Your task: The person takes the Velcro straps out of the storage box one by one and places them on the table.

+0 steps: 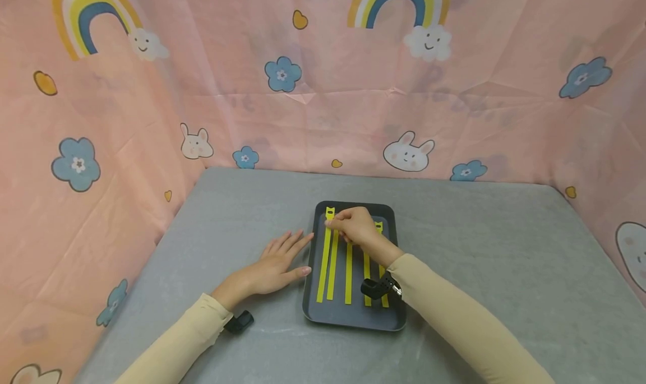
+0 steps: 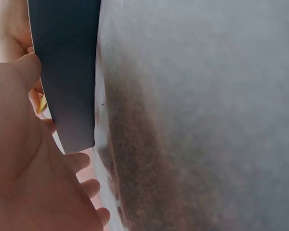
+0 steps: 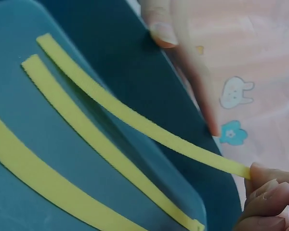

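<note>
In the head view a dark grey tray (image 1: 353, 318) lies on the table with several yellow hook-and-loop cable ties (image 1: 349, 274) side by side in it. My right hand (image 1: 355, 227) pinches the leftmost cable tie (image 1: 323, 266) near its slotted head, between thumb and fingers. The right wrist view shows this cable tie (image 3: 149, 127) lifted at the pinched end, its far end low over the tray. My left hand (image 1: 275, 266) has its fingers extended, thumb and fingertips at the tray's left rim. Its palm side (image 2: 19, 144) faces the tray wall (image 2: 70, 72) in the left wrist view.
The table (image 1: 484, 249) has a grey cloth. A pink patterned curtain (image 1: 323, 109) stands behind it and along both sides. Each wrist carries a black strap camera; the right one (image 1: 375, 287) hangs over the cable ties' lower ends.
</note>
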A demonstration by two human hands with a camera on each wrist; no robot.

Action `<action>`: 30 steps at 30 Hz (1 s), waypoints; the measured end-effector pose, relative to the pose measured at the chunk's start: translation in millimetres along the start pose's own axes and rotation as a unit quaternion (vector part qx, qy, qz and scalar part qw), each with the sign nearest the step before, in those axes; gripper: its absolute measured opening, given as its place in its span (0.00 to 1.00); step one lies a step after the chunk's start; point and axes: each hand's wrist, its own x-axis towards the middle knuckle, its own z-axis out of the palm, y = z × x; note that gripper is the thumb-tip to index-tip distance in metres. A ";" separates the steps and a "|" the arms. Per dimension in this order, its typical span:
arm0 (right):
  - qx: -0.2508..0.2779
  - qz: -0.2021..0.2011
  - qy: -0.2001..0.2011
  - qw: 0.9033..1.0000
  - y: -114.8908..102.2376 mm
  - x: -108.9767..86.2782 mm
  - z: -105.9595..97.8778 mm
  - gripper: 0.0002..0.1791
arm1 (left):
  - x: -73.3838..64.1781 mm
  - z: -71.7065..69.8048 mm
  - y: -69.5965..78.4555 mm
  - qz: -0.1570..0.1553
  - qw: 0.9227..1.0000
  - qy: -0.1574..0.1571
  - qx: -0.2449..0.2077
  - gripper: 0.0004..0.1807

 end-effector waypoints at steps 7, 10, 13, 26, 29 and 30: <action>0.009 -0.008 -0.009 1.000 -3.8 -3.8 -17.0 0.14 | 0.7 0.9 -0.3 -0.004 1.000 -0.003 0.003 0.41; 0.010 -0.021 -0.010 1.000 -4.8 -5.3 -25.9 0.14 | 0.8 1.3 -0.4 -0.001 1.000 0.000 0.003 0.41; 0.002 -0.032 -0.010 0.999 -6.2 -7.0 -36.0 0.15 | 1.0 2.1 -0.7 0.005 1.000 0.007 0.004 0.41; 0.008 -0.014 -0.018 1.000 -9.0 -14.6 -57.7 0.18 | 2.3 4.0 -4.8 0.005 1.000 0.006 0.011 0.41; 0.012 -0.007 -0.020 1.000 -9.1 -16.7 -54.6 0.16 | 2.3 3.5 -4.0 0.004 1.000 0.007 0.011 0.41; 0.011 -0.006 -0.020 1.000 -9.2 -17.3 -53.5 0.16 | 2.2 3.2 -3.4 0.005 1.000 0.007 0.012 0.41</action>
